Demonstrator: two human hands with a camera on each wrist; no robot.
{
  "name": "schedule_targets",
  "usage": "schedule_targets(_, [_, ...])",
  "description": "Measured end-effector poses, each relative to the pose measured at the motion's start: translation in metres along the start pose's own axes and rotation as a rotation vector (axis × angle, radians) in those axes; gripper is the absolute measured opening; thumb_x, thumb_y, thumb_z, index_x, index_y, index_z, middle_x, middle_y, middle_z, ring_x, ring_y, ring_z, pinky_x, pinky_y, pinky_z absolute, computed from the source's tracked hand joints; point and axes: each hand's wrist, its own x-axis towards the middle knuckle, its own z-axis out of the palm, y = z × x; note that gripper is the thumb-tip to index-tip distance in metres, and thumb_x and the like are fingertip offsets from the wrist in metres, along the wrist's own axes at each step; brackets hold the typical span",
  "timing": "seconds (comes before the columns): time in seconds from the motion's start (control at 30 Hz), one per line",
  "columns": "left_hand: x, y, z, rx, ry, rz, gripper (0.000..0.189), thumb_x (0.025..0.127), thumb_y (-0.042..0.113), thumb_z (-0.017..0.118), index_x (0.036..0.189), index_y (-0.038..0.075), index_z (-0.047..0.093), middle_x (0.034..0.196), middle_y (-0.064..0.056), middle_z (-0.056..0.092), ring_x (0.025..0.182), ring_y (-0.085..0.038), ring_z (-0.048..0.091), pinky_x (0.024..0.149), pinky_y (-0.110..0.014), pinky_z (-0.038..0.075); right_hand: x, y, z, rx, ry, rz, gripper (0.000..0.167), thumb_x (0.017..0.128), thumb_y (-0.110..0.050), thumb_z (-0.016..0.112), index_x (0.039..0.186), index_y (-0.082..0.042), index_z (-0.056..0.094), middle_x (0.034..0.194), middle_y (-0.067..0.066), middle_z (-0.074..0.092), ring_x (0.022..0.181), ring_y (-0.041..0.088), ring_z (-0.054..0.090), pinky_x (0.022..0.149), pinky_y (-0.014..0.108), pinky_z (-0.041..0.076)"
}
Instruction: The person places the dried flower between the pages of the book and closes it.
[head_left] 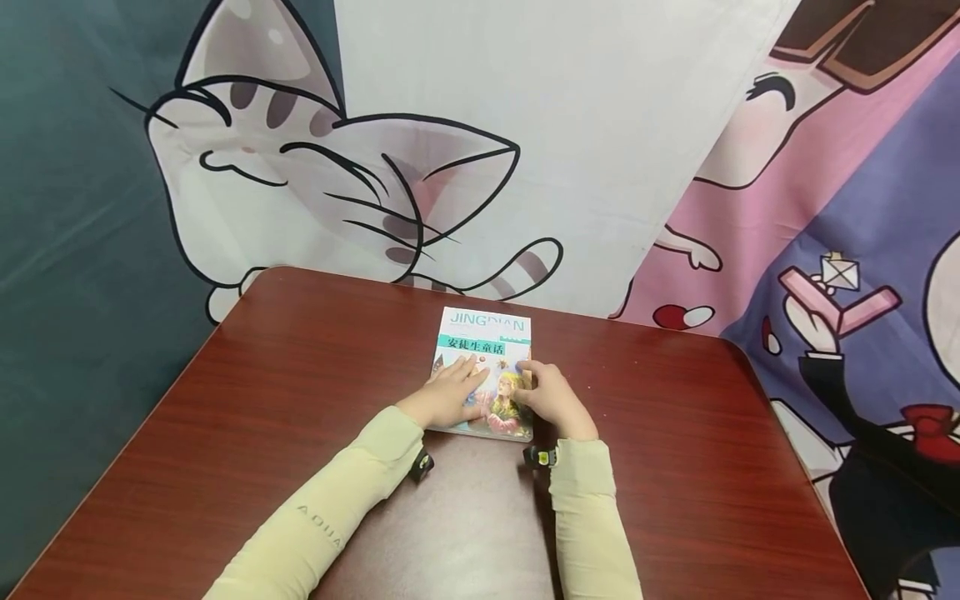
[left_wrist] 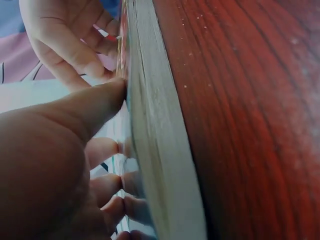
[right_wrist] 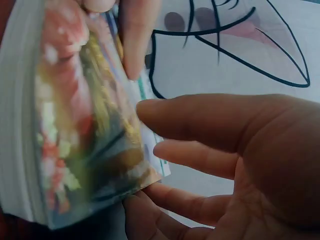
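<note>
A paperback book [head_left: 498, 354] with a colourful illustrated cover lies face up on the table, its title printed in Chinese characters. Across the left part of the cover rests my left hand [head_left: 448, 398], fingers spread and fairly straight. In the left wrist view, the thumb [left_wrist: 102, 102] touches the cover beside the thick page edge [left_wrist: 160, 115]. My right hand [head_left: 558, 402] holds the book's right edge, its thumb over the cover and its other fingers curled at the side. The right wrist view shows the lower fingers [right_wrist: 185, 205] around that edge, with their tips partly hidden.
The reddish-brown wooden table [head_left: 675, 467] has rounded far corners. Behind it hangs a cloth [head_left: 600, 125] printed with a cartoon cat and other figures. Dark wrist devices [head_left: 538, 457] sit at both sleeve cuffs.
</note>
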Motion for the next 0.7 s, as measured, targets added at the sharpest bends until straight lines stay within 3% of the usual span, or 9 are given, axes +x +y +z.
schedule_targets(0.2, [-0.003,0.004,-0.004,0.043,-0.044,-0.037,0.074,0.103,0.045,0.056,0.162,0.012,0.027,0.169,-0.017,0.011,0.155,-0.035,0.007,0.124,-0.053,0.008,0.001,-0.002,0.006,-0.036,0.005,-0.018,0.061,0.082,-0.007,0.079,0.138,0.006,0.058,0.135,0.032,0.055,0.117,0.039,0.055,0.103,0.053,0.045])
schedule_targets(0.5, [-0.002,0.005,-0.002,0.059,-0.027,-0.049,0.073,0.103,0.045,0.056,0.161,0.011,0.028,0.168,-0.017,0.013,0.155,-0.035,0.009,0.124,-0.053,0.009,0.001,-0.004,0.006,-0.019,0.015,-0.018,0.061,0.082,-0.005,0.079,0.139,0.005,0.058,0.134,0.032,0.053,0.115,0.039,0.054,0.104,0.054,0.044])
schedule_targets(0.7, [0.0,-0.005,-0.004,0.023,-0.001,0.04,0.071,0.099,0.038,0.066,0.156,0.006,0.039,0.165,-0.022,0.022,0.153,-0.039,0.018,0.122,-0.057,0.015,0.002,0.003,0.005,-0.019,0.019,-0.006,0.053,0.088,-0.006,0.074,0.137,0.004,0.059,0.137,0.032,0.051,0.124,0.042,0.051,0.107,0.057,0.041])
